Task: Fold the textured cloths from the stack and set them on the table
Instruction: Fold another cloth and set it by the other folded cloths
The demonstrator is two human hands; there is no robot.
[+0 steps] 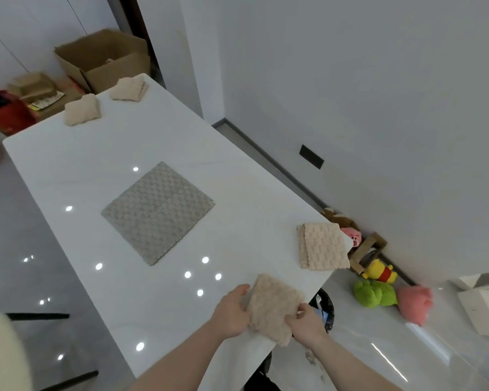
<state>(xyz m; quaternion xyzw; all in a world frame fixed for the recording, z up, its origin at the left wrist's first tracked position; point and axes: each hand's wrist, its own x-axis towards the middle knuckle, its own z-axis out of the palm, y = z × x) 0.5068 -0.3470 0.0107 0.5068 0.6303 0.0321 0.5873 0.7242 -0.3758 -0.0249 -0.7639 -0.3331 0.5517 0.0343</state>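
A folded beige textured cloth [271, 307] lies at the near right edge of the white table [96, 170]. My left hand [232, 311] grips its left side and my right hand [305, 323] grips its right side. A grey textured cloth [157, 213] lies flat and unfolded in the middle of the table. Another folded beige cloth [322, 246] rests at the right edge, just beyond my hands. Two more folded beige cloths [82, 110] [129, 88] sit at the far end.
Plush toys [376, 292] lie on the glossy floor to the right, below the table edge. Cardboard boxes [102, 57] and a red bag [6, 114] stand past the far end. A cream chair [3, 351] is at the near left.
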